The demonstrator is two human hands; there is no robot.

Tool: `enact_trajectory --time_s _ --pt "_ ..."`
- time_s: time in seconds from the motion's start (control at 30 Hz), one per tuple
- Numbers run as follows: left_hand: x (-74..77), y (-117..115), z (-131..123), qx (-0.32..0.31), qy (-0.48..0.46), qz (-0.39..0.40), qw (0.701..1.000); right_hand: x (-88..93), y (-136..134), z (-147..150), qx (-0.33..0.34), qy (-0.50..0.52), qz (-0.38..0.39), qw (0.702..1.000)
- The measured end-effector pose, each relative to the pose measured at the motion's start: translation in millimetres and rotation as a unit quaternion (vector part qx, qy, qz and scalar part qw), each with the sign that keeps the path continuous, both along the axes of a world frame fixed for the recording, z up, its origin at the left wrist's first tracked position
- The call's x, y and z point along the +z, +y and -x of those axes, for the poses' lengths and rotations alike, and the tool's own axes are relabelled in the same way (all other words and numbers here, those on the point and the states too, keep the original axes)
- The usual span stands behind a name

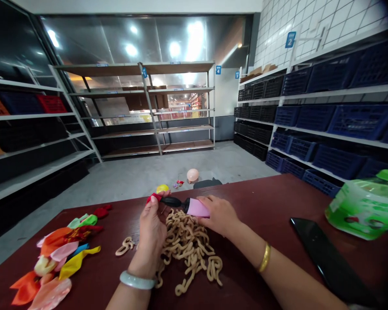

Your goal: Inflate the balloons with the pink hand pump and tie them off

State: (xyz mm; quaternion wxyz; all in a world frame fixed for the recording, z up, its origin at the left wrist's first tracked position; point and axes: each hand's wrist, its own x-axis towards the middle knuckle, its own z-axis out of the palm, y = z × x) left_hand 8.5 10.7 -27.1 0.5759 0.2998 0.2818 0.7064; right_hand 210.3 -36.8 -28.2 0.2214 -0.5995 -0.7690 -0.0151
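Observation:
My left hand [153, 221] pinches a small red balloon [154, 198] at the black nozzle of a pump. The fingers of my right hand [218, 213] are wrapped round the pump's pink barrel [198, 208]. The pump lies nearly level between both hands, above a heap of tan, curly, rope-like strands [190, 241] on the dark red table [252, 198]. A small separate coil of strand [125, 246] rests left of my left wrist. Uninflated balloons in several colours [60, 249] are spread at the table's left.
A black phone [323, 254] and a green-and-clear pouch [365, 206] with a green cap are at the right. Beyond the table, a yellow balloon [162, 188] and a pale round balloon [192, 175] appear near the floor. Shelves with crates [313, 116] line the right side.

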Motion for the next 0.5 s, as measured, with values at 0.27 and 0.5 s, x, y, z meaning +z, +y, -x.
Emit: enact_trajectory --time_s 0.27,0.5 --pt "3.5 -0.6 -0.2 0.018 0.055 0.024 0.998 -0.7 0.4 0.0 0.004 0.025 0.015 1.000" --pt "5.8 -4.6 -5.5 -0.008 0.007 0.033 0.999 -6.5 0.3 4.1 0.016 0.025 0.025 0.999"
